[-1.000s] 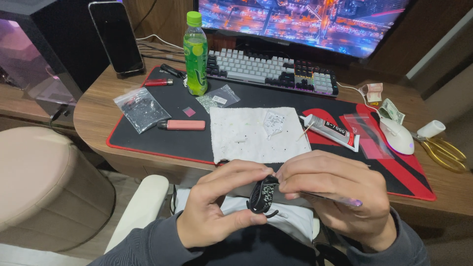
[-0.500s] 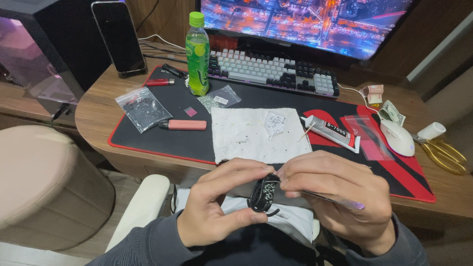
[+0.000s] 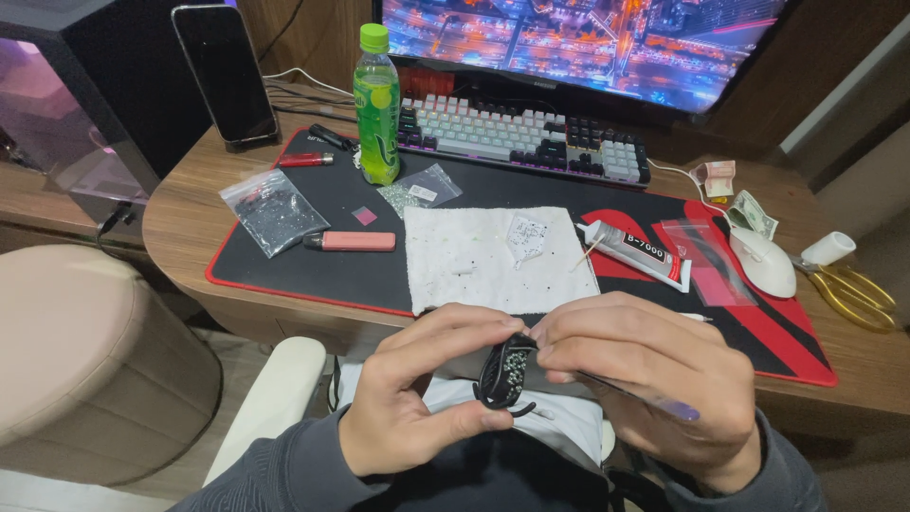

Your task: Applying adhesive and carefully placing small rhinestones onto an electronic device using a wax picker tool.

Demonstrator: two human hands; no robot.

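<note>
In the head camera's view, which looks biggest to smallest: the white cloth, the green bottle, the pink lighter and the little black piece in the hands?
1. White cloth
2. Green bottle
3. Pink lighter and small black studded piece: they look about alike, and the black piece sits much nearer the camera, so their order is unsure.

We hold a small black piece between both hands, below the desk edge and above the lap. It is oval and curved, standing roughly upright with a slight tilt. Its facing surface carries rows of tiny pale stones; a thin black prong curls out at its lower end. What kind of piece it is, we cannot tell.
</note>
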